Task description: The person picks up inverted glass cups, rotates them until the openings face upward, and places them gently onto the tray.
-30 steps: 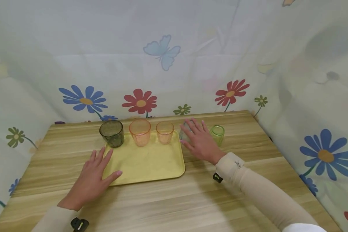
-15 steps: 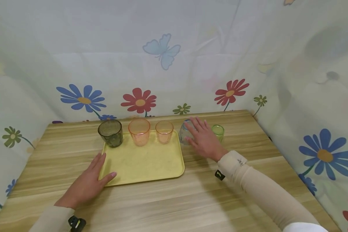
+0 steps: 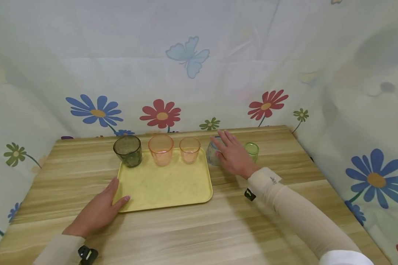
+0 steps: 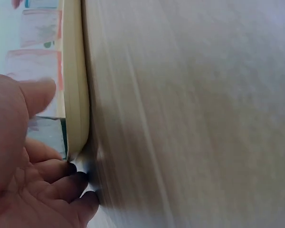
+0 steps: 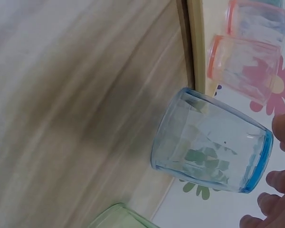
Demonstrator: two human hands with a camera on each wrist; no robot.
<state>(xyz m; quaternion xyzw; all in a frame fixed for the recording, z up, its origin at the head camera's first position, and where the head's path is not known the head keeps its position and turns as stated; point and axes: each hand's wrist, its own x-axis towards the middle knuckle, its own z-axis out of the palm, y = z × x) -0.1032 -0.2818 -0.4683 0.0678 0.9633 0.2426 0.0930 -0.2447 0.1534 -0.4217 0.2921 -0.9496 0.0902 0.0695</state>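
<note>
We see two bare hands at a desk (image 3: 172, 239). Left hand (image 3: 97, 209) sits at the near left side of the yellow tray (image 3: 162, 187): grip spread, thumb apart from the fingers and out over the tray's edge, fingers along the outside. In the left wrist view we get the fingertips down by the tray's corner, close to the desk.

Right hand (image 3: 233, 154) reaches over the blue cup (image 3: 213, 156): grip spread, fingers stretched out and close together, thumb lower by the cup. We can't tell if the skin touches it. Blue cup is just beside the tray's right edge, off the tray, and looks upside down, narrower deep-blue end up. Green cup (image 3: 252, 148) is to the right of it, partly hidden by the right hand.

On the tray we count three cups in a row along the back: dark cup (image 3: 128, 154) at the left corner, larger orange cup (image 3: 161, 151) in the middle, smaller orange cup (image 3: 189, 151) toward the right, all upright.

We note beige sleeves (image 3: 302, 217) and a dark strap (image 3: 87, 254) at each wrist. Behind the desk, a pale sheet (image 3: 136, 66) with printed flowers and a butterfly.
</note>
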